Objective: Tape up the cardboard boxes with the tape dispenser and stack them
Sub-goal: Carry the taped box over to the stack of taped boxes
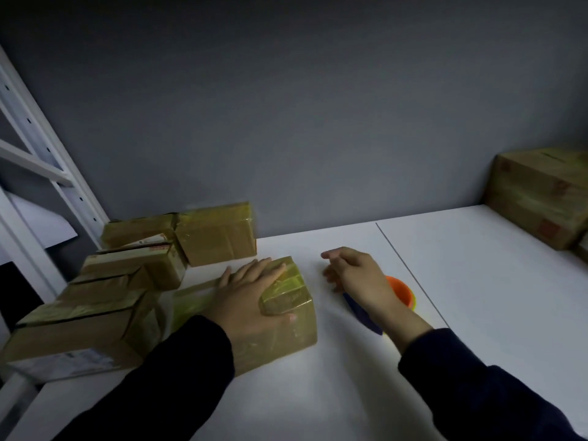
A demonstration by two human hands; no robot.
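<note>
The left hand (251,294) is lying flat on top of a small cardboard box (286,335) near the front of the counter (477,281). Its fingers (270,268) are stretching out straight across the lid while the thumb is pressing against the near corner, so it is steadying the box rather than gripping it. Shiny tape is already covering the top and the corner of this box, so the taping step is looking finished or nearly so.

The right hand (356,275) is hovering just to the right of the box, above the orange and blue tape dispenser (401,289), which is lying on the counter partly hidden under the wrist. Its fingers (332,254) are hanging loosely curled and holding nothing.

A pile of boxes (127,281) is sitting just to the left, against the wall and beside a white shelf frame (47,154). A bigger stack of boxes (541,198) is standing well apart at the far right.

The step in hand is probably smoothing the last strip down. The next move is calling for both hands to take the box by its sides and lift it onto a stack, setting it square so it is not tipping.
</note>
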